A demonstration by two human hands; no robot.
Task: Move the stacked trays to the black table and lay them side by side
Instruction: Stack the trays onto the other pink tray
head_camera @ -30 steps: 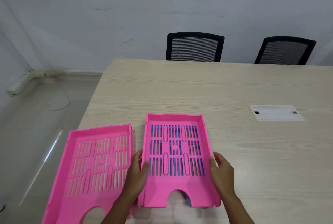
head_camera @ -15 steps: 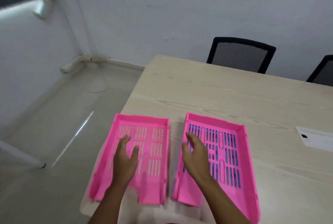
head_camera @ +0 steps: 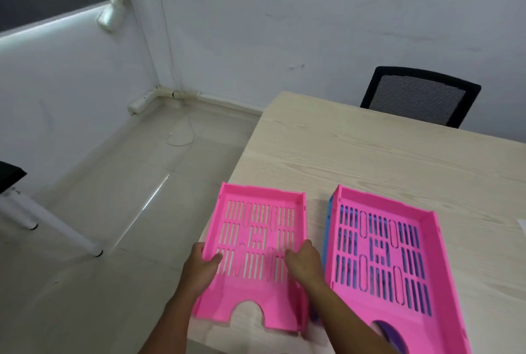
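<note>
Right now the single pink tray (head_camera: 257, 256) sits at the left corner of the pale wood desk (head_camera: 370, 160), its left side overhanging the desk edge, and both hands are on it: the left hand (head_camera: 200, 266) has its fingers clamped over the left wall with the thumb inside, and the right hand (head_camera: 303, 262) grips the right wall the same way. Just beside it, apart by a narrow strip of desk, lies the remaining stack (head_camera: 390, 259), a pink tray on top with a blue one showing beneath along its left edge and through the slots. Judging by the task, this tray is about to be carried off, since the desk here is light wood and not black. The risk is a slip: the slotted plastic is thin and may flex or tilt if one hand lets go early, and the overhang means it could tip to the floor (head_camera: 99, 225). A black surface on white legs (head_camera: 8, 177) shows at far left, possibly the target. A black mesh chair (head_camera: 418, 97) stands behind the desk, clear of the route.
</note>
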